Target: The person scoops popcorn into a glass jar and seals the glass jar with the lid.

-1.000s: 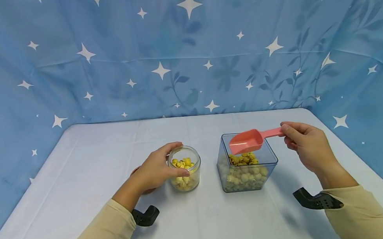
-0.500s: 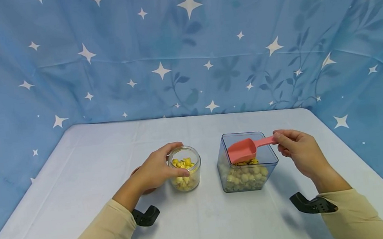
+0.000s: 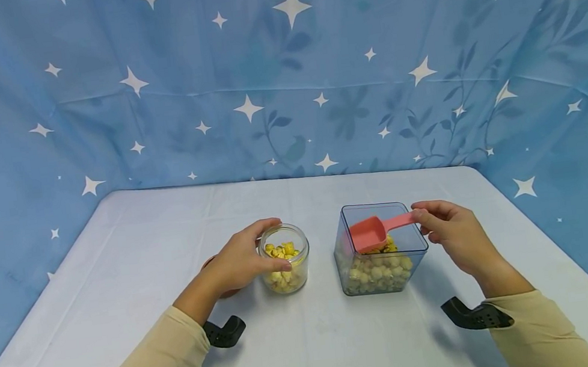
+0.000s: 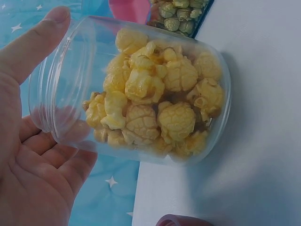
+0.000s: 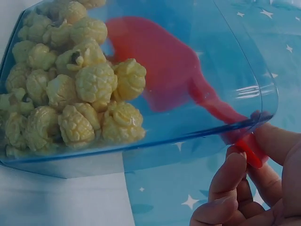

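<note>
My left hand [image 3: 242, 257] grips a round glass jar [image 4: 155, 101] near its mouth, thumb on one side and fingers on the other. Yellow popcorn [image 4: 146, 117] fills its lower part, and it stands upright on the table. To its right is a square, clear bluish container [image 3: 344, 268] holding more popcorn [image 5: 77, 87]. My right hand [image 3: 449, 232] pinches the handle of a pink scoop [image 3: 369, 234] at the container's right rim. The scoop's bowl sits inside the container, its tip at the popcorn, as the right wrist view shows through the wall.
A reddish-brown round object [image 4: 183, 220], mostly hidden behind my left hand in the head view, lies on the table left of the jar. The white-covered table [image 3: 168, 222] ends at a blue star-patterned curtain [image 3: 283, 88].
My right hand has moved left and slightly down, lowering the scoop from above the container into it. My left hand and the jar have stayed in place.
</note>
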The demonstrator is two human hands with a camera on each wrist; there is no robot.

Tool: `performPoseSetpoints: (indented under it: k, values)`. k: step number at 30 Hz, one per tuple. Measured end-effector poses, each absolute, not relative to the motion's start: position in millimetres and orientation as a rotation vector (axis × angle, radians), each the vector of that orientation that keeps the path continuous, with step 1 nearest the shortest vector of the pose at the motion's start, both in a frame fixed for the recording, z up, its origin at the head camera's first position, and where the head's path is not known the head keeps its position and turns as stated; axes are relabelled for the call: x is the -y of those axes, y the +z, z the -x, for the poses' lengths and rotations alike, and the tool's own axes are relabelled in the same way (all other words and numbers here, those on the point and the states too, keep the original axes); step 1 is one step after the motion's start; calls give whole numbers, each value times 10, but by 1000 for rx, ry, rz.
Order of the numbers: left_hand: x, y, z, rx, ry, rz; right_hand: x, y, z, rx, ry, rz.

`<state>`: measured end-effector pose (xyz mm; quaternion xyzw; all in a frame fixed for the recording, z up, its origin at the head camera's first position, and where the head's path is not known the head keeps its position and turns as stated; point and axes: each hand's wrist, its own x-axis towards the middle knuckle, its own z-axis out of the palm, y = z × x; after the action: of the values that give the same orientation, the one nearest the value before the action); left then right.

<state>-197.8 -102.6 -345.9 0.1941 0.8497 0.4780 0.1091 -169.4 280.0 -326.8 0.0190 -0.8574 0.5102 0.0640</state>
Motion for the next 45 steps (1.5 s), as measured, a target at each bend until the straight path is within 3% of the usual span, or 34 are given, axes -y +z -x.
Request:
performPoseSetpoints:
  k: [23,35,45]
  values:
    - [1201,-3387,1910,-2612,1436,-610,-2655,-3099,1606,2539,1326,-202]
    - [1555,-3324,1787,-2772,1345,-564,-2197,-2878,1517,2519,1251,-463]
    - [1837,-3389,1672,-2827,1222,-485,-1722,-2906,1532,2557,1270,-637]
